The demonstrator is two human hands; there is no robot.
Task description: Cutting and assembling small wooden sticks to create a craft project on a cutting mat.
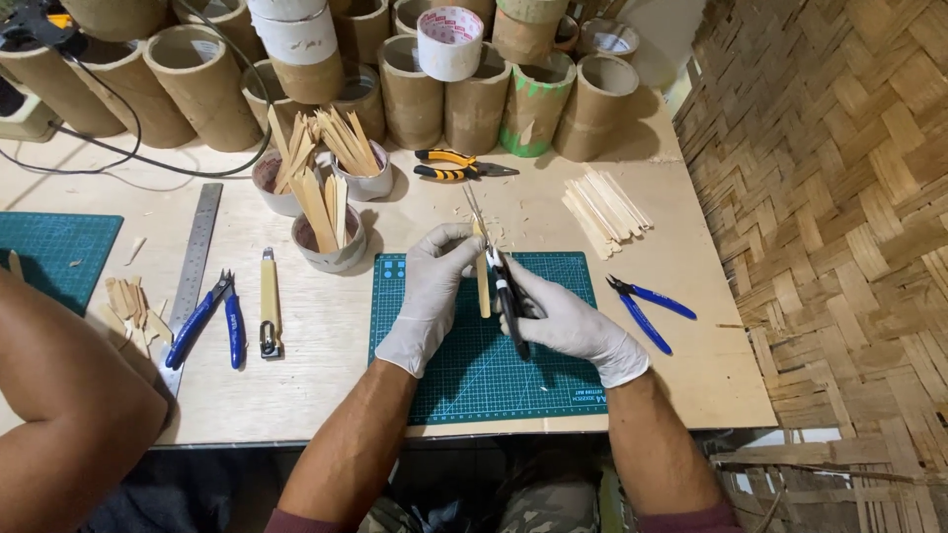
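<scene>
Over the green cutting mat [464, 375], the left hand [432, 291], in a white glove, pinched a thin flat wooden stick [483, 286] upright between fingertips, while the right hand [563, 318] was clenched around black-handled scissors [502, 281] with narrow metal blades pointing up beside the stick. Risk, as judged: the blades sat close to the left fingertips, so a slip could nick the thin glove; a dry stick might split along the grain or shed chips. Nearby lay smooth pale sticks in a loose pile [604, 209], blue-handled cutters [647, 308], a steel ruler [193, 271] and rough cardboard tubes [474, 99].
</scene>
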